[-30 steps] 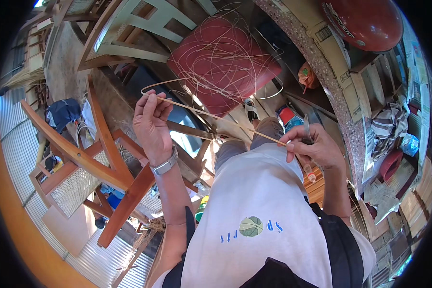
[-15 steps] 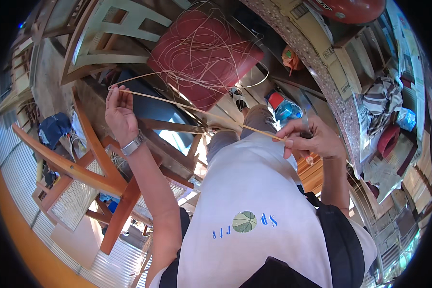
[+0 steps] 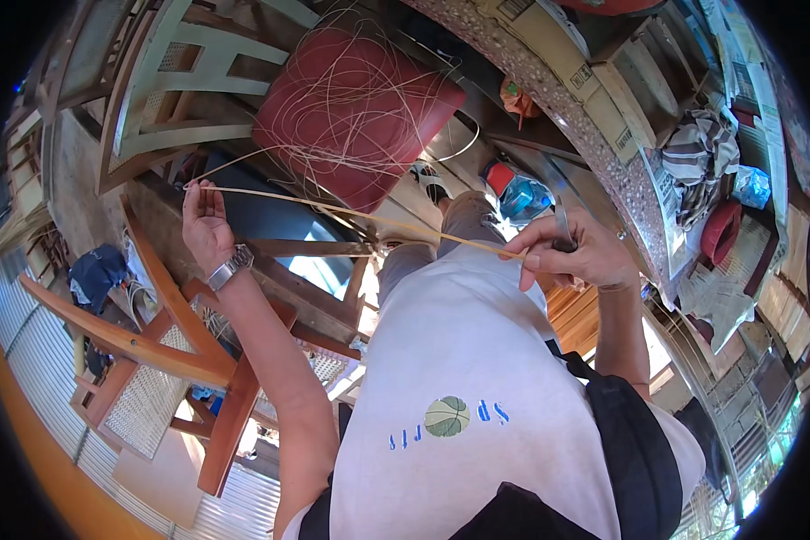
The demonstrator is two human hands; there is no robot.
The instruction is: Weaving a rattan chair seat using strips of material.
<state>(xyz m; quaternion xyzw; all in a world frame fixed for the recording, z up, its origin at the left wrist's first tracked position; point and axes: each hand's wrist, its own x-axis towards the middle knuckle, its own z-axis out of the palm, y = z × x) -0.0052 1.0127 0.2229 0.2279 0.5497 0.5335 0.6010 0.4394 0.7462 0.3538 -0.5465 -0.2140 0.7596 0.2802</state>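
A long pale tan rattan strip (image 3: 365, 217) runs taut across my body. My left hand (image 3: 205, 229), with a silver watch at the wrist, pinches it at upper left, where it bends back toward a loose tangle of thin strands (image 3: 342, 99) on a red padded seat (image 3: 396, 175). My right hand (image 3: 580, 256) grips the strip between thumb and fingers over my white shirt, and also has a knife (image 3: 563, 225) in its grasp, blade pointing up.
Wooden chair frames with woven cane (image 3: 148, 400) lie at left, a pale green chair (image 3: 189, 81) at upper left. A speckled counter edge (image 3: 558, 126) with cardboard, cloths (image 3: 697, 153) and a red item (image 3: 720, 229) runs along the right. A blue bottle (image 3: 522, 198) is near my feet.
My left hand has moved leftward, drawing out a longer span of strip between my hands. My right hand has shifted slightly left and up in the view, still holding strip and knife.
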